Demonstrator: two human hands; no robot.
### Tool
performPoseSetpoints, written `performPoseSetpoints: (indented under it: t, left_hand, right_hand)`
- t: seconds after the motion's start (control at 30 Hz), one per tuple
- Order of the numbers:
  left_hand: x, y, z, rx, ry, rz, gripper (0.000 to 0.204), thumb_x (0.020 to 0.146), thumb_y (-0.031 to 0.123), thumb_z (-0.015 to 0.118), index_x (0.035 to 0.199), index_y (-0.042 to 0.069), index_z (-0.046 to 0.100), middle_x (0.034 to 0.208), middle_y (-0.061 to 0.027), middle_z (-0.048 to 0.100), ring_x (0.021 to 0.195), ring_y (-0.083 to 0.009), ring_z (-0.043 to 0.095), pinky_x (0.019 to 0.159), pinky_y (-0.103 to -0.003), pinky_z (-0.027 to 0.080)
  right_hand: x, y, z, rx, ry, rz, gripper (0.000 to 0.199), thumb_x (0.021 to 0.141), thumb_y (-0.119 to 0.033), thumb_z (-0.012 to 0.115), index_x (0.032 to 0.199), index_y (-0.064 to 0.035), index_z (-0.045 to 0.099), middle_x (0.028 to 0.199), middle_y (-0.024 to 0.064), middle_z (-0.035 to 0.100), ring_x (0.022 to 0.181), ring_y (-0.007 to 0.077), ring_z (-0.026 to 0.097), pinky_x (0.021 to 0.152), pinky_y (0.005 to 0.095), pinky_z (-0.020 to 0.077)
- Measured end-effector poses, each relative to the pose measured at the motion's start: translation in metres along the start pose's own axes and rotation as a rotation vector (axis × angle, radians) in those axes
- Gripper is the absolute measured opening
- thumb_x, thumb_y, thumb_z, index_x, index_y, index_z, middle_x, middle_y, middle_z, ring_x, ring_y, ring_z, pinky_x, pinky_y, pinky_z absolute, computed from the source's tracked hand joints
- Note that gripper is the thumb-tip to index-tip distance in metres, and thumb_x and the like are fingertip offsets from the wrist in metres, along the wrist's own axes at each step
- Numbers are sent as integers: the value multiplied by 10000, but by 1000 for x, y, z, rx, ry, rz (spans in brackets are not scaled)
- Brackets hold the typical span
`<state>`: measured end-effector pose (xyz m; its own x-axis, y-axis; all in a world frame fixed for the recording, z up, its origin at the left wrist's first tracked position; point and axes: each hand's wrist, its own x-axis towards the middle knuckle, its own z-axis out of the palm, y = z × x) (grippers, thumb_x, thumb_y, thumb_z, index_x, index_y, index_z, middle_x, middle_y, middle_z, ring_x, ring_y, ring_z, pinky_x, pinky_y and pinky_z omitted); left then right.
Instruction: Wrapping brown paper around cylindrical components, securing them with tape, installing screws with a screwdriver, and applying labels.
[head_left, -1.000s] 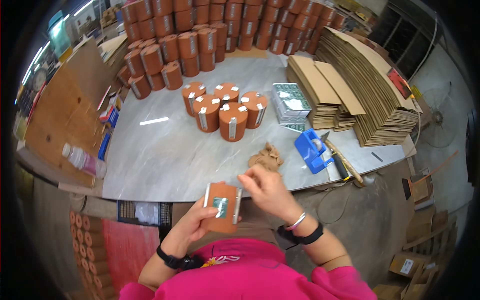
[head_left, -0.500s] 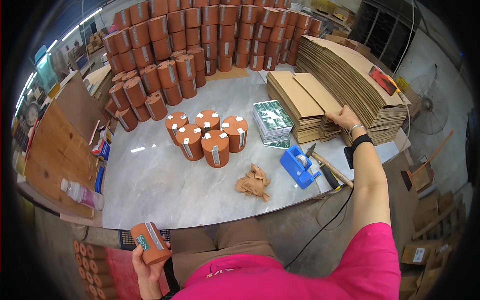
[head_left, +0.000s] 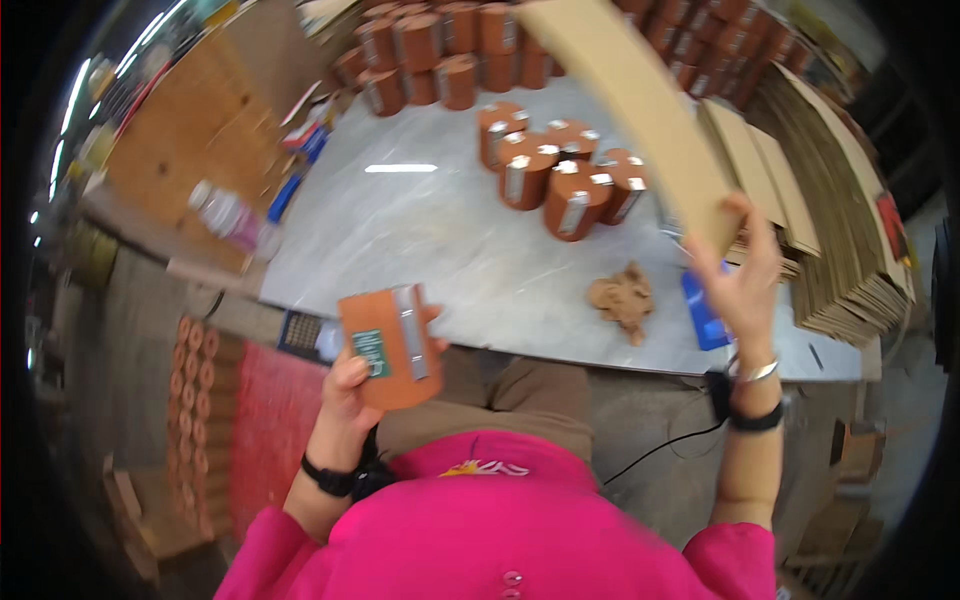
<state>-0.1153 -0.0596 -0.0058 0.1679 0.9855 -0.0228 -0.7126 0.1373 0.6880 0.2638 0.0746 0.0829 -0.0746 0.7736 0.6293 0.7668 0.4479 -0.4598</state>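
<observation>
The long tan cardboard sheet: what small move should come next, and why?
Perhaps lower the long tan cardboard sheet toward the reddish-brown cylinder. The right hand grips the sheet's near end, and the left hand holds the cylinder apart from it, so bringing the two together seems a sensible small step.

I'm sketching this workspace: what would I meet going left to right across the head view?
Plastic bottle, reddish-brown cylinder in the left hand, crumpled brown paper, blue tape dispenser, tall cardboard stack.
</observation>
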Motion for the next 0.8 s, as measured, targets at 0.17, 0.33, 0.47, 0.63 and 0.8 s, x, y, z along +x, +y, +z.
performPoseSetpoints:
  t: [0.17, 0.33, 0.47, 0.63, 0.8]
  left_hand:
    - [10, 0, 11, 50, -35, -9, 797, 812, 343, 717, 1457, 15, 384, 1373, -191, 536, 1205, -357, 595, 1001, -469, 517]
    - [19, -4, -41, 130, 151, -99, 695, 907, 311, 633, 1473, 18, 355, 1368, -163, 539, 1255, -340, 567, 1042, -467, 480]
    - [17, 12, -40, -9, 162, -207, 671, 903, 292, 653, 1452, 14, 384, 1324, -156, 562, 1206, -312, 595, 1000, -433, 500]
    - [37, 42, -20, 1023, 304, 16, 830, 715, 246, 836, 1402, -16, 451, 1261, -168, 582, 1126, -246, 615, 933, -345, 523]
    - [65, 47, -4, 1256, 234, -48, 880, 592, 315, 854, 1330, -37, 531, 1146, -219, 648, 1017, -304, 665, 898, -386, 527]
  right_hand:
    - [-98, -81, 110, 80, -249, -90, 706, 644, -388, 884, 1172, -30, 582, 1389, 245, 483, 1129, 418, 553, 912, 477, 462]
    - [-107, -108, 118, 72, -495, -281, 715, 658, -251, 853, 1284, -54, 568, 1454, 189, 445, 1039, 386, 543, 882, 434, 451]
    - [-109, -96, 125, 46, -600, -350, 607, 692, -81, 755, 1281, -74, 608, 1410, 145, 507, 978, 336, 540, 871, 410, 457]
    - [-120, -84, 142, 161, -550, -277, 493, 686, 50, 651, 1164, -57, 695, 1286, 119, 615, 916, 301, 531, 865, 387, 475]
    - [-119, -83, 140, 146, -557, -275, 490, 691, 39, 651, 1170, -58, 697, 1300, 123, 606, 922, 306, 531, 864, 396, 475]
